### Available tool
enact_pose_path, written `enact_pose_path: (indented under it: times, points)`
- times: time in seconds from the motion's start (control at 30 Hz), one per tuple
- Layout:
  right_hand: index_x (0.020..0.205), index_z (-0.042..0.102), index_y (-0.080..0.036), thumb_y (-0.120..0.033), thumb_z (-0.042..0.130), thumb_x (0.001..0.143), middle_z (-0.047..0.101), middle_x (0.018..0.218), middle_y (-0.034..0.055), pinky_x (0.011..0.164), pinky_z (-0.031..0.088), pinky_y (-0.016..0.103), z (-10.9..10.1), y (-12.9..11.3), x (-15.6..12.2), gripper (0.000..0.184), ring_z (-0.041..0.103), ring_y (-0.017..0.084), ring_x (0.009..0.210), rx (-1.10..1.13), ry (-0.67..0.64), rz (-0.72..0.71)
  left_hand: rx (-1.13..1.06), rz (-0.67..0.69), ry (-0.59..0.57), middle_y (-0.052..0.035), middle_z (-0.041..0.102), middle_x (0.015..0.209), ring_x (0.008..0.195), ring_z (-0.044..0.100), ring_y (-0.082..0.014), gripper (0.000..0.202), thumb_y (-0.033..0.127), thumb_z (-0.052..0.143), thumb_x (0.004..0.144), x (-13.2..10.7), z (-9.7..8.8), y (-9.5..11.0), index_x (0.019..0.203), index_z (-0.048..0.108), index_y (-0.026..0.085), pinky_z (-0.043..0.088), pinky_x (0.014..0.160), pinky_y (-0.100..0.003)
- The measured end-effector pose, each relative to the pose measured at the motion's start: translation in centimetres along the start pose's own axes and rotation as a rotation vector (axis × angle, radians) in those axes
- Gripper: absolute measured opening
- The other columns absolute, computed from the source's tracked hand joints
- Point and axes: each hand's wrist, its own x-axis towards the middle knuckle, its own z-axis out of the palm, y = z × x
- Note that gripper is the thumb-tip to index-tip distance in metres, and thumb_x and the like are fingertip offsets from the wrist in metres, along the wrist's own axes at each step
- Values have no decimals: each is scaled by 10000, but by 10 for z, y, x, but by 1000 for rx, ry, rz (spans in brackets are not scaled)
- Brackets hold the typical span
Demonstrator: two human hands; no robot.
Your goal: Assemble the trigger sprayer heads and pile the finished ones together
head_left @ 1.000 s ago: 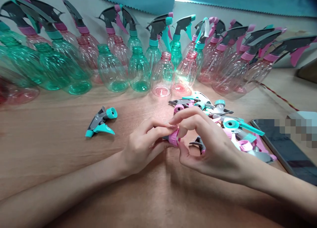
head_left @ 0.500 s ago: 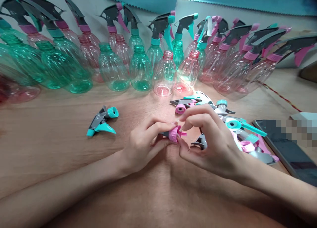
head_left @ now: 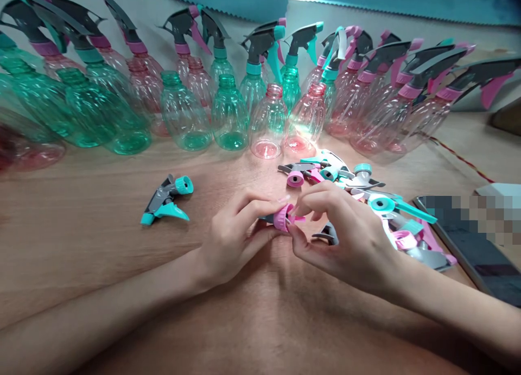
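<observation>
Between the fingers of my left hand [head_left: 234, 231] is a grey trigger spray head with a pink collar [head_left: 280, 217]; its grey body is mostly hidden by the fingers. The thumb and fingertips of my right hand [head_left: 337, 223] close on the right side of the same spray head, near the open end of the collar. A small pink piece shows between the right fingertips. Apart from these, a grey and turquoise spray head [head_left: 166, 200] lies to the left of my hands.
A heap of loose spray heads [head_left: 382, 204] lies on the right, beside a dark phone [head_left: 468, 245]. Along the back stand clear green bottles [head_left: 230, 114] and pink bottles [head_left: 268, 120], several with spray heads fitted. A twisted red cord [head_left: 459, 155] runs at the right.
The right fingers have curled in closer against the pink collar, and the spray head has shifted slightly left. The rest of the scene lies as before.
</observation>
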Motion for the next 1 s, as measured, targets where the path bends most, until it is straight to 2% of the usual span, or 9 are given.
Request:
enact_pose_path:
  times: [0.23, 0.47, 0.57, 0.63, 0.73, 0.87, 1.0]
  points:
    - [1038, 448, -221, -37, 546, 746, 633, 891, 43, 777, 520, 400, -1, -4, -5, 359, 610, 210, 846, -83, -19, -23, -10, -4, -9, -22, 597, 910, 796, 610, -116, 179, 154, 597, 864, 1, 0, 2, 1034, 553, 191, 530, 681, -207]
    - [1082, 456, -203, -84, 580, 803, 643, 839, 19, 665, 512, 304, -5, -4, -11, 328, 602, 158, 725, -65, -29, -41, -1, -42, -5, -19, 590, 931, 801, 606, -111, 260, 104, 619, 836, 0, 1, 1, 1076, 559, 186, 524, 686, -199]
    - [1016, 467, -235, -114, 581, 824, 633, 802, -2, 660, 511, 289, -5, -3, -13, 254, 614, 145, 701, -35, -31, 17, -1, -70, -1, -10, 584, 921, 817, 601, -109, 297, 52, 623, 816, -1, 1, 1, 1075, 562, 184, 517, 703, -198]
    - [935, 465, -260, -111, 583, 815, 619, 761, -14, 629, 517, 285, -8, -3, -10, 225, 628, 148, 686, -66, 37, 87, -8, -82, 11, -11, 583, 923, 827, 601, -109, 294, 41, 624, 812, -1, 0, 1, 1065, 566, 179, 518, 717, -201]
    - [852, 441, -265, -105, 619, 762, 612, 755, -14, 556, 522, 284, -18, -1, 0, 256, 630, 153, 647, -50, 151, 280, -40, -86, 16, -18, 592, 935, 840, 605, -119, 284, 55, 620, 819, -2, 0, 1, 1065, 569, 186, 527, 714, -213]
    - [826, 481, -245, -174, 628, 743, 608, 798, -11, 539, 516, 268, -37, 14, 14, 183, 605, 140, 670, 261, -42, 536, -82, -160, 31, -23, 617, 938, 851, 611, -148, 273, 124, 643, 824, -3, 1, 0, 1067, 564, 219, 532, 726, -265]
    - [838, 577, -217, -153, 574, 749, 638, 826, -5, 554, 474, 259, -41, 33, 17, 110, 600, 137, 685, 297, -498, 636, -82, -306, 84, -23, 626, 947, 827, 621, -161, 290, 210, 693, 793, -3, 2, -1, 1044, 548, 209, 523, 685, -271]
